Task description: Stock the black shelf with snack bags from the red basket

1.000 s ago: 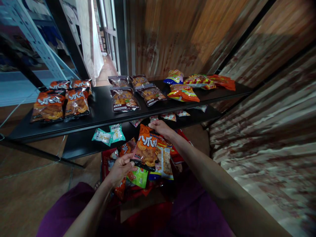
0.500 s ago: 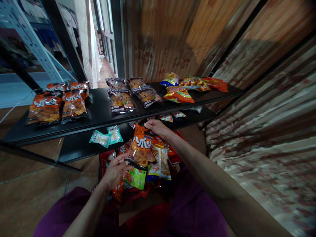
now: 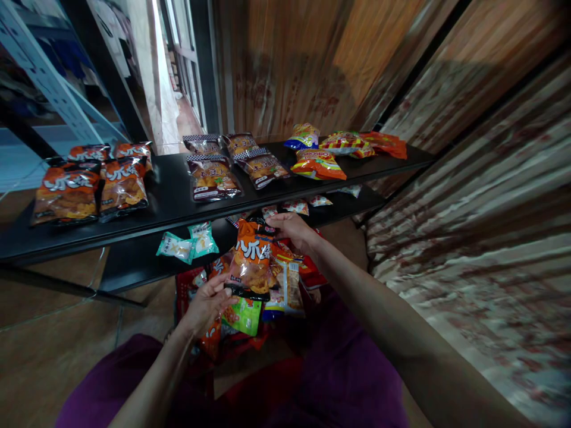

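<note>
Both hands hold one orange snack bag [image 3: 250,261] with white characters, upright over a pile of mixed snack packets [image 3: 272,291] in front of my lap. My left hand [image 3: 206,304] pinches its bottom left corner. My right hand [image 3: 292,230] grips its top right corner, fingers closed. Matching orange bags [image 3: 89,187] lie at the left end of the black upper shelf [image 3: 173,202].
The upper shelf also carries dark brown snack bags [image 3: 232,166] in the middle and orange, yellow and blue bags [image 3: 332,151] at the right. A lower black shelf [image 3: 134,267] holds two teal packets [image 3: 187,242] and small white packets [image 3: 298,206]. A corrugated wall stands behind and to the right.
The orange bag stays held in both hands. It has tilted a little more upright, and the view has shifted slightly to the right.
</note>
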Available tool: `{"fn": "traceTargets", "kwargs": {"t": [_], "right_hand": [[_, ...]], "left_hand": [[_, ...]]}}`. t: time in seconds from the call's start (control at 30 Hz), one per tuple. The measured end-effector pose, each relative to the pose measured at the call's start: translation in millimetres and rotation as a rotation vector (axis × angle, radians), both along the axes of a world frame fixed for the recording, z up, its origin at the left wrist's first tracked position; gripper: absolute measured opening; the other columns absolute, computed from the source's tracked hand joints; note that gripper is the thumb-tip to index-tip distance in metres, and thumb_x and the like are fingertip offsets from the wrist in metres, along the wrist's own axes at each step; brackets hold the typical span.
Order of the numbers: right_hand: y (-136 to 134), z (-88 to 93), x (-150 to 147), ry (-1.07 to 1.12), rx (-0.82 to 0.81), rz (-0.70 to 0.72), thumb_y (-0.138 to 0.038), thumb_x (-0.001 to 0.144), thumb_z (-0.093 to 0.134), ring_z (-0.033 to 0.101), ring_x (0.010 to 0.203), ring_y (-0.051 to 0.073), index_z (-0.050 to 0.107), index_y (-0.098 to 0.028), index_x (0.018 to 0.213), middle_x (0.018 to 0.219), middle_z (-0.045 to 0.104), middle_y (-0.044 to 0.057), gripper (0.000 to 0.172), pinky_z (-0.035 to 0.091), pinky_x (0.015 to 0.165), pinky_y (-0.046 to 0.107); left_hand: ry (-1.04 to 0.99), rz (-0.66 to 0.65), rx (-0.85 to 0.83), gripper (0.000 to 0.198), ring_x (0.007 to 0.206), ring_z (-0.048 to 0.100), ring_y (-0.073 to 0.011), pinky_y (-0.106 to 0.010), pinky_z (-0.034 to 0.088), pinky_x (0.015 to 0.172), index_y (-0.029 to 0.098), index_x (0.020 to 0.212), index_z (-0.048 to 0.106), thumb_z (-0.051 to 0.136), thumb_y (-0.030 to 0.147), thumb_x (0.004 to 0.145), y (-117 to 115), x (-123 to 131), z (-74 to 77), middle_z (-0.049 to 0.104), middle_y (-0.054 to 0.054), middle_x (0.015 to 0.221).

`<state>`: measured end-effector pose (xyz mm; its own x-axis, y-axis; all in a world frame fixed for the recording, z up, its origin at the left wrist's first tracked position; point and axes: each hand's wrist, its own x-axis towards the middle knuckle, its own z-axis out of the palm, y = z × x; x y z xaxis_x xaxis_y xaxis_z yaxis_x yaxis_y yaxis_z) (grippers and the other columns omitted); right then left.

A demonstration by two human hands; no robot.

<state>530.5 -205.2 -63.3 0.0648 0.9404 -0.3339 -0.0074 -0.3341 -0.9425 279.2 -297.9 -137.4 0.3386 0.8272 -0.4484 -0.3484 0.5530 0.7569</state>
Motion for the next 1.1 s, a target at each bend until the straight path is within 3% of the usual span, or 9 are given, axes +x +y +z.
{"fn": "traceTargets", "kwargs": {"t": [0.23,0.43,0.63,0.87,1.1], "right_hand": [[4,-7.1,-5,0.003,-0.01,-0.068,-0.02,0.075,0.07,0.059,0.054,0.01,0.066,-0.015,0.065,0.063,0.068,0.001,0.012,0.049,0.053,0.02],[11,-15.6,-14,-0.047,0.012,-0.112,-0.023,0.074,0.072,0.058,0.055,0.009,0.066,-0.015,0.066,0.064,0.067,0.001,0.013,0.049,0.052,0.019],[14,-12.2,-17,-0.053,0.029,-0.11,-0.024,0.073,0.072,0.058,0.057,0.009,0.064,-0.016,0.065,0.063,0.066,0.0,0.015,0.049,0.054,0.019],[9,-13.3,-10,-0.022,-0.054,-0.194,-0.017,0.072,0.072,0.058,0.055,0.01,0.063,-0.015,0.064,0.06,0.066,0.001,0.012,0.049,0.051,0.019],[4,-21.1,-6,0.01,-0.103,-0.247,-0.014,0.073,0.07,0.057,0.053,0.009,0.063,-0.015,0.063,0.06,0.065,0.0,0.012,0.047,0.05,0.019]], "left_hand": [[-0.013,0.031,-0.053,0.042,0.066,0.068,-0.0163,-0.02,0.051,0.051,0.014,0.092,0.061,0.082,0.025,0.058,-6,11,4.1,0.068,-0.002,0.077],[-0.072,-0.116,-0.132,0.034,0.085,0.069,-0.0253,-0.02,0.049,0.044,0.011,0.074,0.06,0.075,0.041,0.069,-12,19,4.9,0.071,-0.015,0.087],[-0.083,-0.002,-0.116,0.032,0.08,0.071,-0.0225,-0.019,0.05,0.054,0.014,0.071,0.055,0.081,0.031,0.063,-11,22,2.6,0.071,-0.01,0.077],[0.041,-0.02,0.061,0.04,0.055,0.064,-0.0131,-0.021,0.046,0.054,0.015,0.065,0.056,0.078,0.048,0.06,-16,24,2.1,0.072,-0.006,0.071],[0.067,-0.084,0.1,0.04,0.072,0.069,-0.0207,-0.024,0.047,0.056,0.014,0.069,0.061,0.076,0.05,0.062,-19,23,0.5,0.073,-0.008,0.077]]}}
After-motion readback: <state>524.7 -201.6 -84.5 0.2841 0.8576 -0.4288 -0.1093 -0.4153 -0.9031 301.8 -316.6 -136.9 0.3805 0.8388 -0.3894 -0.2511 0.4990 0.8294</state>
